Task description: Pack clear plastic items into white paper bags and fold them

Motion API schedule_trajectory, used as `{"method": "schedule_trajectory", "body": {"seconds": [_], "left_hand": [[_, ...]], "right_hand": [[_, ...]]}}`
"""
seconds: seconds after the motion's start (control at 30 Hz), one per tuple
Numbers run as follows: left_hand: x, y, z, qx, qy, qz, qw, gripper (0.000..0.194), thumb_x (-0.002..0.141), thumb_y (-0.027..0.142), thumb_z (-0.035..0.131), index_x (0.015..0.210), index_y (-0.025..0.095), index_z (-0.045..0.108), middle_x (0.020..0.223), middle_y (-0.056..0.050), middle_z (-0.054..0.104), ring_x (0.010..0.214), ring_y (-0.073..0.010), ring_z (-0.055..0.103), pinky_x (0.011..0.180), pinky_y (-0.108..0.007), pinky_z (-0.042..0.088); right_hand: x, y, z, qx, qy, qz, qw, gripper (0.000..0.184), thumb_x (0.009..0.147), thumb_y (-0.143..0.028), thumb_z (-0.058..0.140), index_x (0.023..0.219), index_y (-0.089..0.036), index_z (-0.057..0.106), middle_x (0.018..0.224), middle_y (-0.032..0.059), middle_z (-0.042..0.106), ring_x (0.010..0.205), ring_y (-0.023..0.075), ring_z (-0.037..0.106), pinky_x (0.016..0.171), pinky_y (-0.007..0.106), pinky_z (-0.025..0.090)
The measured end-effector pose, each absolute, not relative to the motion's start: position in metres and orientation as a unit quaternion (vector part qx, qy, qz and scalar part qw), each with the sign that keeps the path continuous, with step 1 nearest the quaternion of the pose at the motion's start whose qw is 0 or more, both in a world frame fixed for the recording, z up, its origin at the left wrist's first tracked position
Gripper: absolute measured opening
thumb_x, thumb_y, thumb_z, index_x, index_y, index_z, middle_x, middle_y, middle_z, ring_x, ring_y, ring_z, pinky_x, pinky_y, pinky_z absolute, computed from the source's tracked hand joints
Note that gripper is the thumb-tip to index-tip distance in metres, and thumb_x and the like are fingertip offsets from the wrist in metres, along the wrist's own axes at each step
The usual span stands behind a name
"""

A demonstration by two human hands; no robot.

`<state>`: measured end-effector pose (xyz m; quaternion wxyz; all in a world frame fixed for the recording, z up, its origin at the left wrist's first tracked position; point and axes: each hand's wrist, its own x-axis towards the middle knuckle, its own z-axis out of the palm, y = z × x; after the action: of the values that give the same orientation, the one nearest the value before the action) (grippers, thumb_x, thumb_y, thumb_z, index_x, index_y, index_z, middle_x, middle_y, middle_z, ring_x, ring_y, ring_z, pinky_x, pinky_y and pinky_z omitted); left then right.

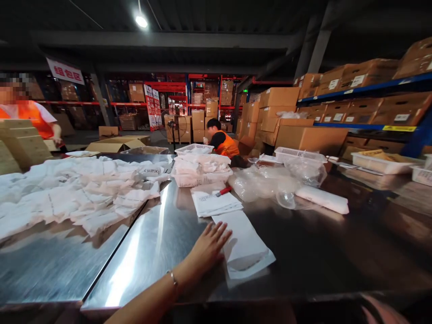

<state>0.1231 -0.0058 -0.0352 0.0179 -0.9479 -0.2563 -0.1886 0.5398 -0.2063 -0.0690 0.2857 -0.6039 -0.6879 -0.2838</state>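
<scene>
My left hand (206, 250) lies flat with fingers stretched out, pressing the left edge of a white paper bag (248, 245) on the steel table (151, 243). A bracelet circles that wrist. Just beyond the bag lies a small stack of similar white bags (216, 202) with a red-handled tool (223, 191) at its far edge. My right hand is out of view; only a pinkish blur shows at the bottom right corner.
A large heap of white bags (74, 191) covers the table's left. A white basket (200, 173) of packets, crumpled clear plastic (270, 184) and a white roll (322, 199) lie further back. Two people in orange vests work beyond. Cardboard boxes fill shelves on the right.
</scene>
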Motion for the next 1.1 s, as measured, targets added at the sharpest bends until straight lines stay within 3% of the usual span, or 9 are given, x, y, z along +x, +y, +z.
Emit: {"method": "schedule_trajectory", "body": {"seconds": [0.1,0.17,0.27,0.33,0.5,0.7,0.87,1.1], "left_hand": [[0.145,0.005,-0.033,-0.972,-0.168,-0.158,0.040,0.059,0.091,0.027,0.051,0.147,0.019,0.034,0.153,-0.011,0.034,0.143,-0.0270,0.028,0.118,-0.048,0.020],[0.151,0.007,-0.035,-0.977,-0.148,-0.150,0.046,0.050,0.096,0.030,0.045,0.145,0.020,0.038,0.150,-0.011,0.039,0.139,-0.0268,0.035,0.116,-0.045,0.024],[0.153,0.007,-0.037,-0.976,-0.137,-0.159,0.051,0.051,0.097,0.040,0.045,0.144,0.021,0.038,0.143,-0.012,0.047,0.131,-0.0279,0.044,0.112,-0.043,0.029],[0.153,0.007,-0.037,-0.977,-0.135,-0.159,0.046,0.056,0.095,0.042,0.049,0.144,0.018,0.038,0.136,-0.013,0.053,0.126,-0.0280,0.048,0.109,-0.042,0.032],[0.155,0.011,-0.037,-0.981,-0.119,-0.151,0.004,0.052,0.092,0.042,0.055,0.136,0.017,0.046,0.124,-0.010,0.062,0.114,-0.0230,0.056,0.105,-0.037,0.036],[0.143,0.008,-0.044,-0.978,-0.084,-0.184,0.049,0.028,0.099,0.033,0.048,0.123,0.024,0.059,0.139,-0.007,0.053,0.130,-0.0237,0.046,0.114,-0.044,0.028],[0.132,-0.019,-0.036,-0.966,-0.034,-0.254,0.017,0.025,0.101,0.022,0.044,0.118,0.012,0.059,0.118,-0.008,0.067,0.116,-0.0163,0.058,0.109,-0.028,0.040],[0.118,-0.050,-0.033,-0.962,0.000,-0.274,-0.023,0.024,0.098,0.016,0.045,0.118,0.010,0.057,0.112,-0.009,0.070,0.109,-0.0178,0.063,0.103,-0.029,0.046]], "right_hand": [[0.520,-0.142,-0.045,-0.435,-0.793,-0.373,0.208,0.032,0.099,-0.029,0.043,0.113,-0.015,0.068,0.112,0.0090,0.069,0.102,0.0205,0.066,0.085,0.030,0.057],[0.492,-0.090,-0.028,-0.303,-0.864,-0.380,0.132,0.038,0.094,-0.010,0.044,0.127,-0.016,0.060,0.131,0.0064,0.059,0.123,0.0192,0.054,0.101,0.032,0.049],[0.450,-0.031,-0.009,-0.195,-0.936,-0.289,0.046,0.047,0.092,-0.006,0.042,0.138,-0.014,0.049,0.143,0.0091,0.046,0.136,0.0207,0.037,0.112,0.039,0.039],[0.435,-0.012,-0.004,-0.174,-0.961,-0.215,0.014,0.049,0.093,-0.008,0.042,0.142,-0.010,0.045,0.141,0.0136,0.047,0.136,0.0235,0.036,0.112,0.043,0.038],[0.438,-0.004,-0.008,-0.141,-0.982,-0.116,0.044,0.051,0.095,-0.011,0.043,0.145,-0.009,0.039,0.134,0.0187,0.053,0.133,0.0249,0.040,0.110,0.045,0.038],[0.450,-0.024,-0.009,-0.133,-0.977,-0.138,0.090,0.046,0.095,-0.010,0.049,0.140,-0.022,0.048,0.141,0.0114,0.047,0.138,0.0259,0.028,0.112,0.050,0.030],[0.445,-0.059,-0.013,-0.138,-0.970,-0.154,0.131,0.040,0.095,-0.012,0.053,0.136,-0.014,0.051,0.133,0.0113,0.055,0.134,0.0202,0.038,0.114,0.038,0.032],[0.435,-0.089,-0.023,-0.142,-0.956,-0.226,0.119,0.032,0.097,-0.018,0.052,0.128,-0.012,0.058,0.132,0.0084,0.057,0.131,0.0192,0.045,0.114,0.034,0.033]]}}
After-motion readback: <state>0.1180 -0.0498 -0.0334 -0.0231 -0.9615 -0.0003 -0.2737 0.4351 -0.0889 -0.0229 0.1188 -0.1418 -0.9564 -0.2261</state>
